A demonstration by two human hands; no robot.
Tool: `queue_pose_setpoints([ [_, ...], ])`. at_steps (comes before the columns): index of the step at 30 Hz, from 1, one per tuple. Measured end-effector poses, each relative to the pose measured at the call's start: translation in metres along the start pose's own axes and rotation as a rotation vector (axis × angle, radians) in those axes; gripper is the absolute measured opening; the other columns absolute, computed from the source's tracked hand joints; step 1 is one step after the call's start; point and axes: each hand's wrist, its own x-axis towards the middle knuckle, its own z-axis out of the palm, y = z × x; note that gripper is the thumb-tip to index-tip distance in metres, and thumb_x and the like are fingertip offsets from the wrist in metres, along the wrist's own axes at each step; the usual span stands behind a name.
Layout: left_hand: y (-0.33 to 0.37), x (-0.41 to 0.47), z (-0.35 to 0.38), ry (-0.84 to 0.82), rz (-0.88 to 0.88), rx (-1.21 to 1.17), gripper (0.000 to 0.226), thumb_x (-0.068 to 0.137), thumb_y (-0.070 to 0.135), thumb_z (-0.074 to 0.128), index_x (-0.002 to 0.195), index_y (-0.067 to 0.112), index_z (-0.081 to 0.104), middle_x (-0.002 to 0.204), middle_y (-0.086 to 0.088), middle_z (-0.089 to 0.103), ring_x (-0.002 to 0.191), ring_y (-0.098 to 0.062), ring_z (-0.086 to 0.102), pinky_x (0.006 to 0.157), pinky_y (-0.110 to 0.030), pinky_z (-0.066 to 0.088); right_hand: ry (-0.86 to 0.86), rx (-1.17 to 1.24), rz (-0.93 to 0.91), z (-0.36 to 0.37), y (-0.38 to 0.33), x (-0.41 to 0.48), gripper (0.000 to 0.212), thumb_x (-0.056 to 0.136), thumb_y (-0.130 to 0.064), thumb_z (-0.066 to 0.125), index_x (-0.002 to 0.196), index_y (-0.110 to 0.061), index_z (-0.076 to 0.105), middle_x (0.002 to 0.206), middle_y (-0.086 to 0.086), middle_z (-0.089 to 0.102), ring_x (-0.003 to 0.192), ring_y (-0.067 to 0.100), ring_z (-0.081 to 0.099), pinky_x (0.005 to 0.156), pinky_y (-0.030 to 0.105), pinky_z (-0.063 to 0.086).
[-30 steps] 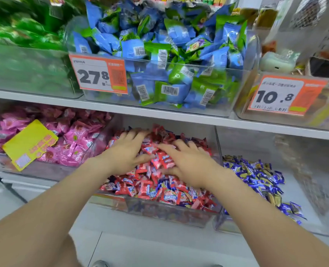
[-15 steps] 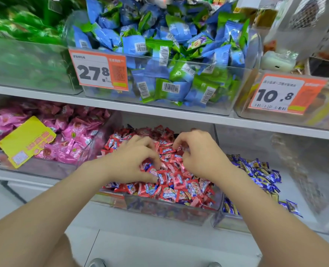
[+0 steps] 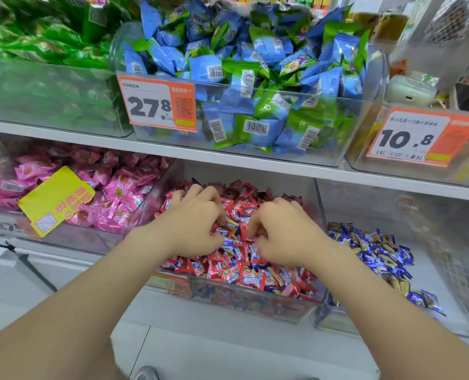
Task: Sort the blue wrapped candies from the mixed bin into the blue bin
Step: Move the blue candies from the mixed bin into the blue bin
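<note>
Two hands work in the mixed bin point(image 3: 255, 301) at frame centre. The left hand point(image 3: 192, 223) and right hand point(image 3: 280, 231) lie close together, knuckles up, fingers curled down into the pile of red candies point(image 3: 244, 278). Whether either hand pinches a candy cannot be told. A few blue candies point(image 3: 229, 246) show among the red between the hands. The blue bin point(image 3: 337, 323) stands just right of the mixed bin, partly filled. Pink candies point(image 3: 123, 187) and a yellow tag point(image 3: 55, 198) sit at left.
</note>
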Motion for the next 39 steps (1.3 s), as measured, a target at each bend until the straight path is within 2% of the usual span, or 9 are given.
queue_pose_setpoints([
  [3,0.000,0.002,0.000,-0.059,0.008,0.051,0.041,0.080,0.064,0.073,0.112,0.038,0.069,0.125,0.011,0.041,0.123,-0.019,0.034,0.106,-0.050,0.033,0.052,0.046,-0.034,0.014,-0.016,0.005,0.022,0.084,-0.049,0.070,0.089,-0.029,0.077,0.073,-0.015,0.061,0.082,0.016,0.059,0.092,0.040,0.051],
  [6,-0.002,0.003,-0.004,-0.039,-0.021,0.067,0.025,0.084,0.046,0.078,0.106,0.038,0.068,0.122,0.010,0.043,0.122,-0.020,0.036,0.105,-0.049,0.034,0.071,-0.161,-0.022,0.028,-0.030,0.013,0.039,0.086,-0.065,0.069,0.100,-0.029,0.074,0.097,-0.003,0.067,0.102,0.024,0.055,0.090,0.041,0.040],
  [12,-0.006,0.001,-0.003,0.046,-0.061,-0.034,0.030,0.080,0.033,0.064,0.108,0.032,0.054,0.115,0.007,0.045,0.114,-0.021,0.039,0.098,-0.048,0.036,0.119,0.022,0.106,0.015,-0.017,0.022,0.018,0.076,-0.038,0.075,0.076,-0.023,0.065,0.076,-0.004,0.065,0.083,0.025,0.061,0.080,0.038,0.052],
  [15,0.000,0.006,0.001,0.083,0.029,-0.093,0.031,0.088,0.047,0.065,0.116,0.037,0.060,0.115,0.012,0.049,0.115,-0.016,0.039,0.098,-0.046,0.033,0.171,0.211,0.178,0.007,-0.001,0.014,0.017,0.076,-0.029,0.079,0.074,-0.023,0.064,0.071,-0.007,0.066,0.078,0.021,0.063,0.078,0.040,0.057],
  [19,0.006,0.015,0.003,0.056,0.039,-0.022,0.036,0.078,0.066,0.077,0.087,0.033,0.066,0.094,0.017,0.058,0.105,-0.013,0.049,0.088,-0.042,0.031,0.240,0.262,0.204,0.002,0.015,0.003,0.019,0.082,-0.025,0.077,0.101,-0.026,0.073,0.067,-0.007,0.068,0.081,0.018,0.067,0.079,0.037,0.058],
  [24,0.005,0.013,-0.003,-0.057,0.022,-0.010,0.054,0.060,0.079,0.081,0.088,0.033,0.074,0.084,0.022,0.060,0.094,-0.011,0.047,0.090,-0.044,0.033,0.181,0.235,0.191,-0.003,0.018,-0.003,0.015,0.086,-0.033,0.078,0.083,-0.023,0.068,0.072,-0.010,0.063,0.072,0.010,0.062,0.068,0.030,0.051],
  [29,0.008,0.009,0.000,0.018,0.003,-0.071,0.020,0.077,0.048,0.078,0.080,0.030,0.070,0.085,0.018,0.061,0.099,-0.014,0.049,0.090,-0.043,0.033,0.297,0.400,0.172,-0.003,0.013,0.009,0.008,0.087,-0.016,0.061,0.091,-0.023,0.061,0.076,-0.002,0.064,0.075,0.016,0.059,0.061,0.034,0.046],
  [33,0.001,0.007,0.000,0.044,-0.041,-0.099,0.025,0.075,0.054,0.074,0.079,0.031,0.066,0.086,0.017,0.058,0.103,-0.014,0.051,0.092,-0.045,0.037,0.150,0.255,0.082,0.002,0.005,0.020,0.019,0.094,-0.013,0.049,0.091,-0.019,0.066,0.081,0.000,0.061,0.071,0.021,0.058,0.065,0.034,0.046],
  [39,0.016,0.008,0.009,-0.048,-0.084,0.101,0.055,0.067,0.082,0.073,0.092,0.033,0.072,0.100,0.010,0.059,0.107,-0.020,0.046,0.096,-0.051,0.035,0.124,-0.047,0.086,0.009,0.008,0.028,0.018,0.087,-0.028,0.067,0.104,-0.028,0.073,0.101,0.001,0.067,0.092,0.029,0.067,0.075,0.037,0.055],
])
